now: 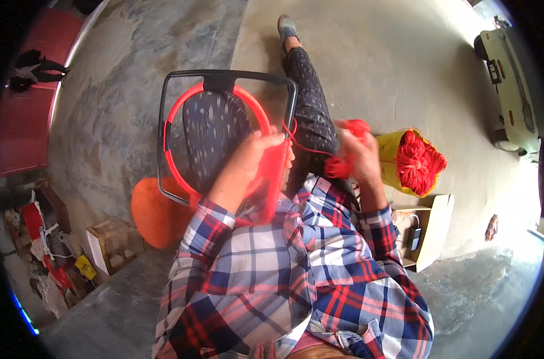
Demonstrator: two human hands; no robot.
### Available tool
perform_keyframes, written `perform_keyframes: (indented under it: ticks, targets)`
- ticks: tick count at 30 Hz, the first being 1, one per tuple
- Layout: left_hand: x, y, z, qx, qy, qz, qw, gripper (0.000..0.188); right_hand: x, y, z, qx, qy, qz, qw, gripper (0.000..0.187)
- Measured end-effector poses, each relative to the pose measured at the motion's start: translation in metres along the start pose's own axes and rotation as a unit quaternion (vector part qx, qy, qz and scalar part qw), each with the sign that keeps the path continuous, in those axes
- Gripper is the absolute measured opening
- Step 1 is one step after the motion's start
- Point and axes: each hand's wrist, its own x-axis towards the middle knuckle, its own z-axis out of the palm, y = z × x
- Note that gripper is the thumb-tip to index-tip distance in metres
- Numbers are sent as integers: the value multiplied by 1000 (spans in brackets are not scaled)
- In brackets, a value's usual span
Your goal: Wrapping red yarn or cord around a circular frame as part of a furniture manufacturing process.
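Note:
A frame (288, 105) with black rounded bars and an inner ring (180, 103) wrapped in red cord rests across my lap. My left hand (257, 154) grips its right side, where the bars are covered in red, thumb on top and fingers partly hidden behind. A thin red strand loops off the frame beside that hand and runs right. My right hand (365, 157), slightly blurred, is closed around a bundle of red cord (340, 167), which sticks out above and below the fist. It is raised to the right of the frame, apart from it.
On my right stands a yellow container (390, 160) with a big red cord hank (418, 157). Nearer is an open cardboard box (435, 233) with a dark device inside. An orange seat (155, 212), a wooden crate (111, 242) and clutter lie left. A pale vehicle (511, 90) stands far right.

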Motion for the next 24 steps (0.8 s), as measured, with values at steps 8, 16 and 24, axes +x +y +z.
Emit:
perform_keyframes:
  ticks: [8, 16, 24]
  targets:
    - [0, 2, 1, 2, -3, 6, 1000, 10, -4, 7, 31, 4, -199, 86, 976, 22]
    - [5, 5, -1, 8, -22, -1, 1000, 25, -38, 27, 8, 48, -186, 40, 981, 19]
    - [8, -9, -8, -16, -24, -21, 999, 19, 10, 5, -11, -32, -55, 59, 996, 15]
